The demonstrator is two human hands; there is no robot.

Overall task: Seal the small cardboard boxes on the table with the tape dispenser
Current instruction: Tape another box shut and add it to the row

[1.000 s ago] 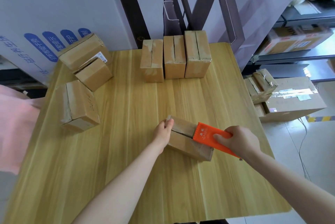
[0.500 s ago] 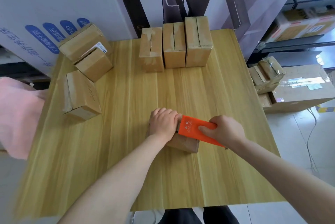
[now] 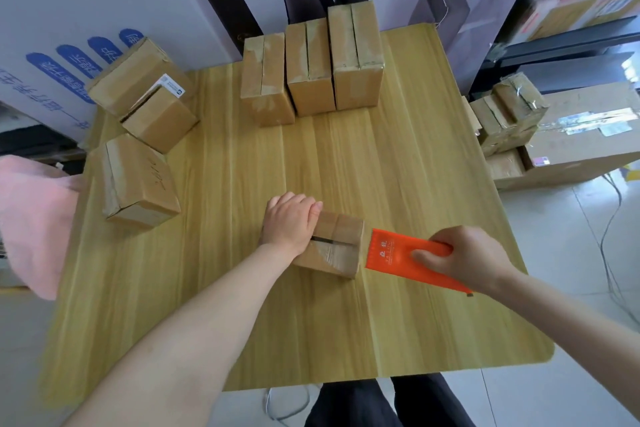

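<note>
A small cardboard box lies near the middle of the wooden table. My left hand presses down on its left end and hides that part. A dark slit shows along the box's near face. My right hand grips the orange tape dispenser, whose front edge sits against the box's right end.
Three upright boxes stand in a row at the table's far edge. Three more boxes sit at the far left. A pink cloth hangs off the left edge. More cartons lie on the floor to the right.
The orange dispenser has slid right across the box top, from beside my left hand to the box's right end. My left hand stays pressed on the box.
</note>
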